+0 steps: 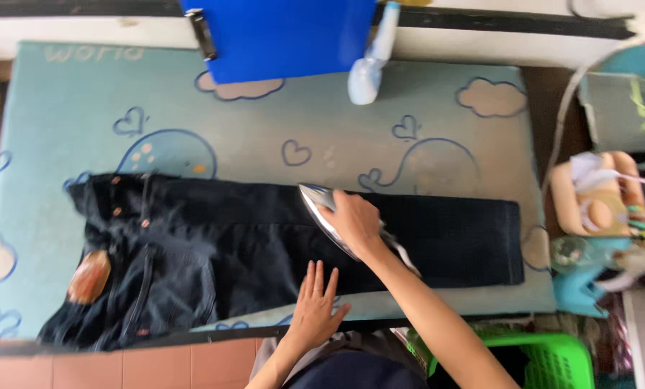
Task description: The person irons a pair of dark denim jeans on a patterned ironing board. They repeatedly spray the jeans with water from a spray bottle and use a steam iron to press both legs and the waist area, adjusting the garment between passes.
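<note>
The right hand (pixel 353 220) covered the handle of the iron (pixel 321 209), so the grip itself was hidden; the blue board (pixel 279 36) ran off the top edge; the green basket (pixel 553 360) was cut by the bottom edge; the clutter (pixel 603 209) at right was too blurred to identify.

Both forearms are bare, no sleeves reaching the wrists. The left hand (pixel 314 306) and right hand (pixel 355 220) wear no gloves, rings or watch. At six o'clock, dark navy clothing shows.
</note>
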